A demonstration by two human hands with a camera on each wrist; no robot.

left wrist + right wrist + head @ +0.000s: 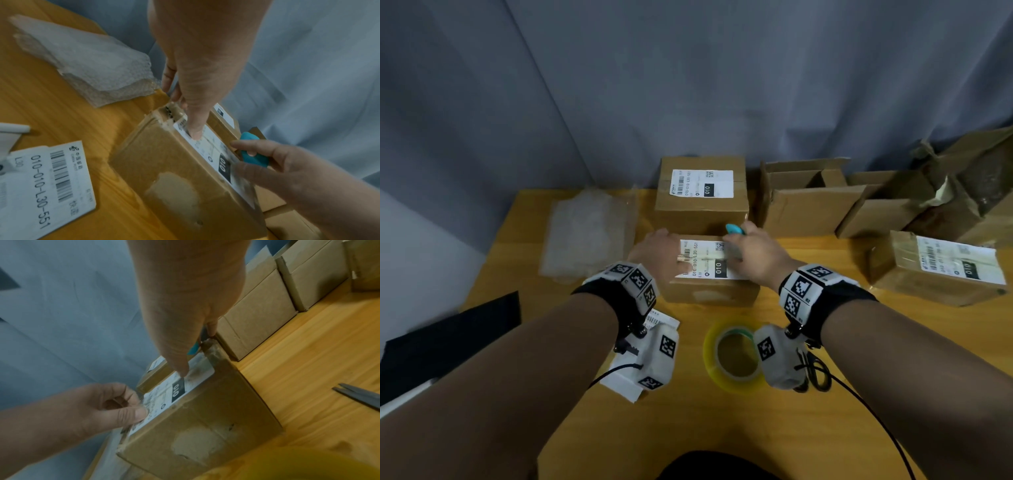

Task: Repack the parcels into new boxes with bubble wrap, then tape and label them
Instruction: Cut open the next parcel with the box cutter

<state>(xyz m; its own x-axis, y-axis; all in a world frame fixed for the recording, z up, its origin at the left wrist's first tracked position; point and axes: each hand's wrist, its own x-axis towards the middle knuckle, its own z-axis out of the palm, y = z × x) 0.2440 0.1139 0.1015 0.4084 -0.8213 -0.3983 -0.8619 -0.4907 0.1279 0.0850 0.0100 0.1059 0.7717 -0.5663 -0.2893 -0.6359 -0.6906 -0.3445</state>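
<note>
Reading from the lower edge of the frame upward, we list:
Tape roll [734,356]: lower centre on the table [859,394], unused, beside loose labels [635,359].
Parcel [709,270]: mid-frame, sealed, its label [705,257] on top; we judge this one is being opened.
Left hand [657,253]: thumb pressing the label, other fingers curled over the parcel's far left edge.
Right hand [753,251]: fingers clamped on a blue cutter [734,229] at the parcel's far right corner; its blade we cannot see.
Bubble wrap [589,233]: left of centre, untouched.
Far box [702,192]: upper centre, sealed and labelled; old or new, we cannot tell.
Open boxes [811,198]: upper right, contents hidden.
Right box [938,267]: taped, labelled, partly cut off.
Remaining: we judge most wrapping, taping and labelling lies ahead.
</note>
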